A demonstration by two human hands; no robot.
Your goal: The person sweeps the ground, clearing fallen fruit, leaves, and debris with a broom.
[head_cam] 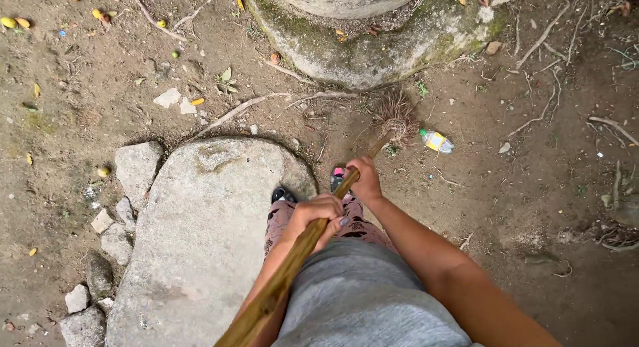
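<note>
Closest in, a grey shirt (359,300) and patterned pink trousers (353,224). Left hand (319,217), grip closed round a wooden broom handle (286,274), higher up the stick and near the body. Right hand (366,180), grip closed on the same handle, lower down, nearer the bristles. Handle slanting from the bottom edge of the view up and to the right. Beneath the hands, two sandalled feet (337,177) at the edge of a large flat grey stone slab (200,234), smaller rocks (136,167) bordering its left side. Just past the right hand, the broom's twig head (397,117) down on bare dirt ground (519,180). Beside the bristles, to the right, a small plastic bottle (436,141) lying on its side. Farther off, a mossy round concrete base (373,44), thin roots (239,111) and scattered yellow fruits (96,14).
</note>
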